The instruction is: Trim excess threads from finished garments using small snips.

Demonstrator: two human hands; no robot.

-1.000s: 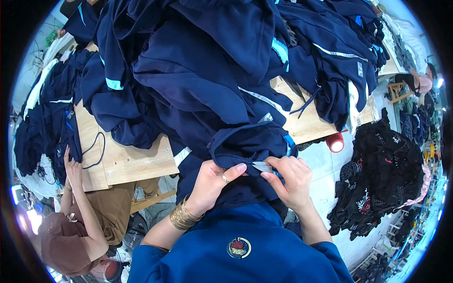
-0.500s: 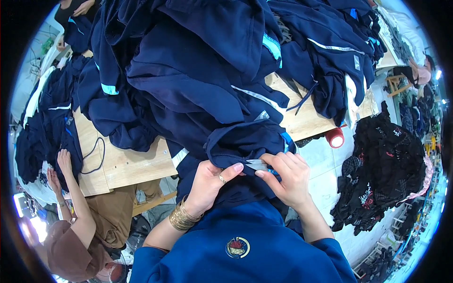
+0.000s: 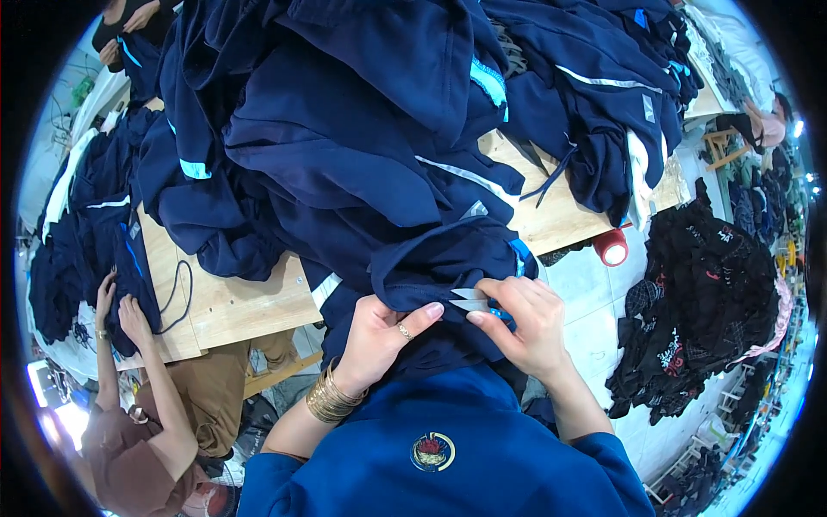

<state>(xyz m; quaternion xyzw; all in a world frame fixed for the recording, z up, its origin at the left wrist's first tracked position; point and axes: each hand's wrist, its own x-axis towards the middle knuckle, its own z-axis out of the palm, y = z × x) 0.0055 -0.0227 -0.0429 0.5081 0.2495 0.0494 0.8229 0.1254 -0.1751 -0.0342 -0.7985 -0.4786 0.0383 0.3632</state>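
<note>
A navy garment (image 3: 444, 254) with a looped, open edge hangs over the table edge in front of me. My left hand (image 3: 389, 332) pinches that edge between thumb and fingers, with bangles on the wrist and a ring. In my right hand (image 3: 530, 319) are small thread snips (image 3: 469, 299) with blue showing at the handle. Their blades are spread apart and point left at the fabric, close to my left thumb. My right fingers cover most of the handle.
A large pile of navy garments (image 3: 336, 129) with light blue and white trims covers the wooden table (image 3: 245, 297). At left, a co-worker's hands (image 3: 129, 314) rest on more navy cloth. A red spool-like object (image 3: 612, 248) and a black garment heap (image 3: 698, 310) are at right.
The snips' blades have spread apart at the garment edge; my hands have hardly moved. At left, the co-worker's hands have shifted on the navy cloth.
</note>
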